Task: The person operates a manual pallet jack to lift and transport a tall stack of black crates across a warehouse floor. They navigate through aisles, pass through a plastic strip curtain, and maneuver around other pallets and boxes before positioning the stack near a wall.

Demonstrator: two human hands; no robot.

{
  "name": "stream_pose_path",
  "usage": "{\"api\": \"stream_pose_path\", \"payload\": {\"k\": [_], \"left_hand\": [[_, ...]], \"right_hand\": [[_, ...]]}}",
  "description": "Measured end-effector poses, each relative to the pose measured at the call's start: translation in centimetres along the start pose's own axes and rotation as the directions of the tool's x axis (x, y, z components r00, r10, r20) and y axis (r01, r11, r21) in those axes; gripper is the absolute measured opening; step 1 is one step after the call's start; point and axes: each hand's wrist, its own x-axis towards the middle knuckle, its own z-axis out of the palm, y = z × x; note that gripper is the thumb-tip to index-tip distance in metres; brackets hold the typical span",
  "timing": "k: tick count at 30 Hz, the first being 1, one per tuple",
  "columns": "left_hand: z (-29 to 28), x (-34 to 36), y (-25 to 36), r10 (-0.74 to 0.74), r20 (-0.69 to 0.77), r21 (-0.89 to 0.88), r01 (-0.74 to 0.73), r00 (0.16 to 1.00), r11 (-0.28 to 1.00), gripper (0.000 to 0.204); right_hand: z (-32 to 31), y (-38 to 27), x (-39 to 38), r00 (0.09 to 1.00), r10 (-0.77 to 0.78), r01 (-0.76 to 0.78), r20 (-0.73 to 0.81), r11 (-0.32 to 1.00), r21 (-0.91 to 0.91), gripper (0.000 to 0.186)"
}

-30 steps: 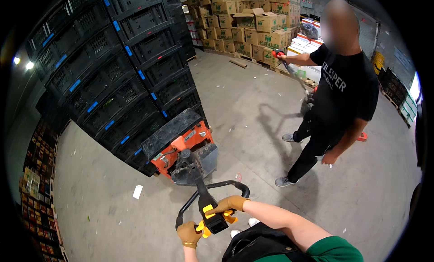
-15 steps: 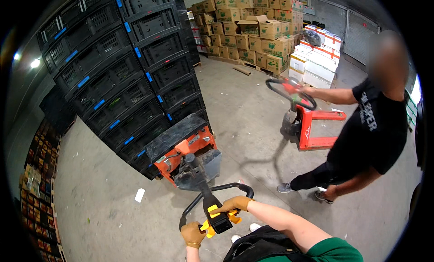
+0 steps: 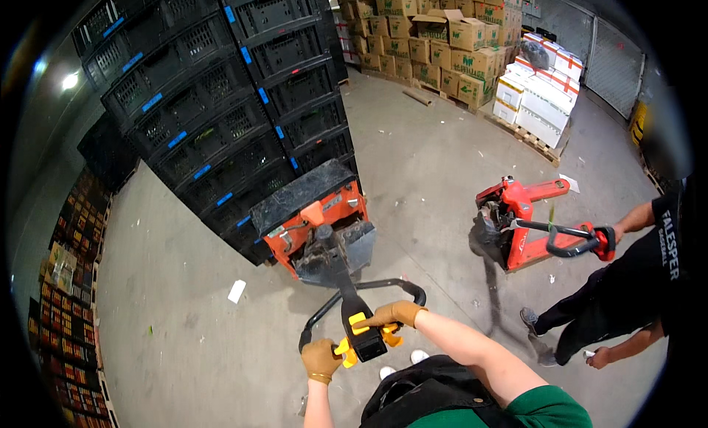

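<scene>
Both my hands wear tan gloves and are at the tiller of an orange and black electric pallet truck point(image 3: 335, 206). My left hand point(image 3: 322, 359) is closed round the left grip of the looped handle point(image 3: 330, 308), beside a yellow control. My right hand point(image 3: 394, 314) is closed on the right side of the control head point(image 3: 366, 344), with a finger reaching to its yellow button point(image 3: 359, 322). Just beyond the truck body stand tall stacks of black plastic crates point(image 3: 188, 96) with blue labels. The truck's forks are hidden.
On the right, a person in black point(image 3: 627, 295) holds the lowered handle of a red hand pallet truck point(image 3: 520, 218). White boxes point(image 3: 542, 103) and brown cartons point(image 3: 461, 59) stand on pallets behind. Stacked goods point(image 3: 70, 317) line the left wall. A white paper point(image 3: 237, 291) lies on the floor.
The other person has moved right, pulling the red truck's handle down toward them. The crates and my truck sit slightly higher and further right in view. My hands keep their hold.
</scene>
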Motion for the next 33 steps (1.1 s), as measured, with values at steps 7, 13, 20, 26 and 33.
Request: {"api": "stream_pose_path", "payload": {"k": [7, 13, 20, 26, 33], "left_hand": [[1.3, -1.1, -0.3, -0.016, -0.008, 0.014, 0.016, 1.000, 1.000, 0.023], [0.3, 0.1, -0.6, 0.001, -0.033, -0.033, -0.003, 0.999, 0.999, 0.024], [0.3, 0.5, 0.2, -0.045, -0.017, -0.011, 0.045, 0.999, 0.999, 0.022], [0.9, 0.2, -0.2, -0.016, -0.052, -0.059, 0.013, 0.999, 0.998, 0.013], [1.7, 0.8, 1.5, -0.028, -0.004, -0.032, 0.028, 1.000, 0.999, 0.013]], "right_hand": [[0.8, -0.1, -1.5, 0.999, 0.008, -0.007, -0.034, 1.000, 0.026, 0.067], [0.1, -0.4, 0.2, 1.000, 0.005, -0.004, -0.018, 0.996, 0.086, 0.065], [-0.6, -0.7, -1.6, 0.996, -0.077, 0.076, -0.039, 0.997, -0.019, 0.083], [-1.0, 0.8, 1.7, 0.999, -0.039, 0.039, 0.009, 0.993, -0.107, 0.087], [-4.7, 4.1, -2.1, 0.952, -0.206, 0.306, 0.228, 0.679, -0.667, 0.082]]}}
